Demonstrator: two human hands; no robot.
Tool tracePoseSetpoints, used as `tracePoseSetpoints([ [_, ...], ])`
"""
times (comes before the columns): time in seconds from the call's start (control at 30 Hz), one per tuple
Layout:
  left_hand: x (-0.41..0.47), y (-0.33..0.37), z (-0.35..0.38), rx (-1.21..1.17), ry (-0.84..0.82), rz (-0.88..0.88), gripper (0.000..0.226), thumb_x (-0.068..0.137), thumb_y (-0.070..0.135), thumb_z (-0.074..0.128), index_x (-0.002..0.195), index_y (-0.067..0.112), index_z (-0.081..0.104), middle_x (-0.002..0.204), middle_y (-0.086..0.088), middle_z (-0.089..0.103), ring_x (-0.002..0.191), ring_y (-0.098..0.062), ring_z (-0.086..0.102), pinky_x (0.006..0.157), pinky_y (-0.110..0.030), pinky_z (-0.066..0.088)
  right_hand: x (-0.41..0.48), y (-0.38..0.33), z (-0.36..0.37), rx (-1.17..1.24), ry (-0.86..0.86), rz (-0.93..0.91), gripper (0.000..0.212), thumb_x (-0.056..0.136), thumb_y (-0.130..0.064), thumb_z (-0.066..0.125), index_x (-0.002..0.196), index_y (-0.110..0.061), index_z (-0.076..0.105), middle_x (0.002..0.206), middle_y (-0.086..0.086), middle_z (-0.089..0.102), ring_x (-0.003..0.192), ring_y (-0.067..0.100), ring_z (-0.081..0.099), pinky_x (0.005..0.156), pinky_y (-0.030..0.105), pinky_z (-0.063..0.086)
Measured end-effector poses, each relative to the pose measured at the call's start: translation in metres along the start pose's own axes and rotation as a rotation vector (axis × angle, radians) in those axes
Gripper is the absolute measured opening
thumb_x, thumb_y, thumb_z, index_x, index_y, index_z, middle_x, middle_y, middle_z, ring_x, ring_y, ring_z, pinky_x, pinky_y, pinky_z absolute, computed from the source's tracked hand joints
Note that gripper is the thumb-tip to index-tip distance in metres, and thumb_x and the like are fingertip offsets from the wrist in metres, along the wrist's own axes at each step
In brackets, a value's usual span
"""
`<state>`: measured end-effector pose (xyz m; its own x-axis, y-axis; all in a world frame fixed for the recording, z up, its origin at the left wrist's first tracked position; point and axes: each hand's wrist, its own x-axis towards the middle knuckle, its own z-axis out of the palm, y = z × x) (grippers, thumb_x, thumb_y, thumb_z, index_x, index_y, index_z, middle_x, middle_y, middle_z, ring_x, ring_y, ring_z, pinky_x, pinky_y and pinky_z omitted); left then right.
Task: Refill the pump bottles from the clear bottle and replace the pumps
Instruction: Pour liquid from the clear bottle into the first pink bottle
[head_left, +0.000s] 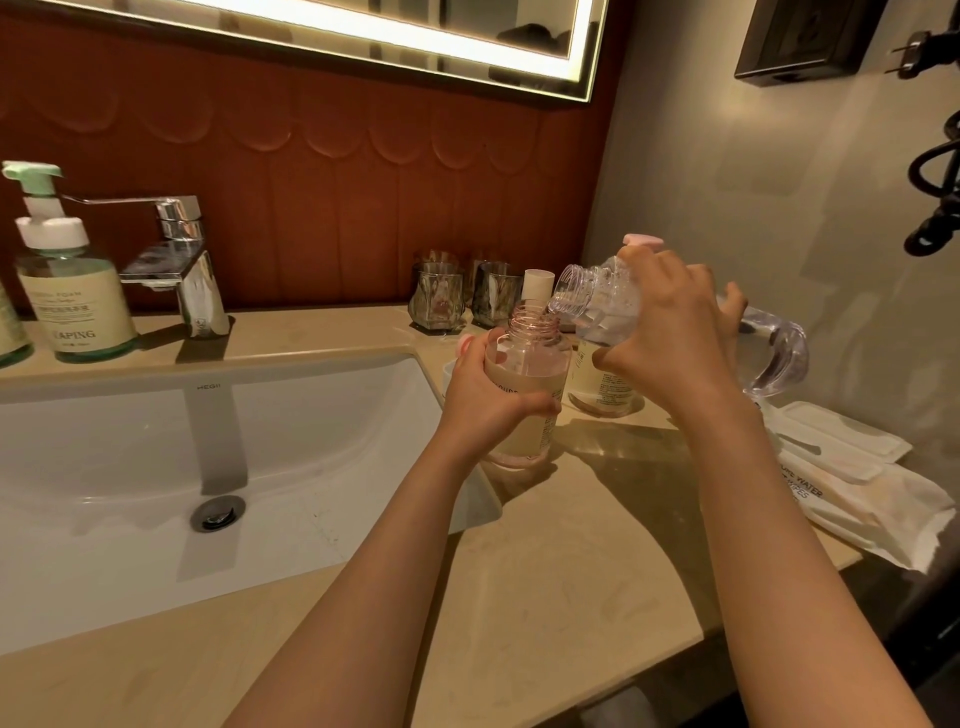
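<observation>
My left hand (488, 400) grips a pink bottle (524, 384) with a cream label, its threaded neck open and no pump on it; it stands near the sink's right rim. My right hand (670, 338) holds the clear bottle (587, 296) tilted on its side, its open mouth just right of and above the pink bottle's neck. Water lies in the clear bottle. A second labelled bottle (602, 387) stands behind, partly hidden by my right hand, with a pink pump top (644, 240) showing above my fingers.
A white sink (156, 467) and chrome tap (182, 260) are on the left, with a green pump bottle (72, 291) beside the tap. Two dark glasses (436, 296) stand at the wall. A wipes pack (852, 483) lies on the right of the beige counter (545, 597).
</observation>
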<state>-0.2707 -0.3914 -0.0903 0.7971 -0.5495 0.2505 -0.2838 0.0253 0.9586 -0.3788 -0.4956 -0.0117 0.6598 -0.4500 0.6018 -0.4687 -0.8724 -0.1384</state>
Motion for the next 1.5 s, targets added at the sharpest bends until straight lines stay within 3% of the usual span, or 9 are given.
tracePoseSetpoints([
  [1.5, -0.0030, -0.0005, -0.0004, 0.021, 0.002, -0.012, 0.094, 0.064, 0.015, 0.082, 0.143, 0.017, 0.030, 0.141, -0.004, 0.040, 0.125, -0.023, 0.044, 0.092, -0.034, 0.046, 0.0050, -0.0059, -0.0029, -0.074, -0.043, -0.034, 0.084, 0.069, -0.030, 0.079, 0.138, -0.025, 0.031, 0.145, 0.001, 0.034, 0.132, 0.026, 0.032, 0.110, 0.058, 0.013],
])
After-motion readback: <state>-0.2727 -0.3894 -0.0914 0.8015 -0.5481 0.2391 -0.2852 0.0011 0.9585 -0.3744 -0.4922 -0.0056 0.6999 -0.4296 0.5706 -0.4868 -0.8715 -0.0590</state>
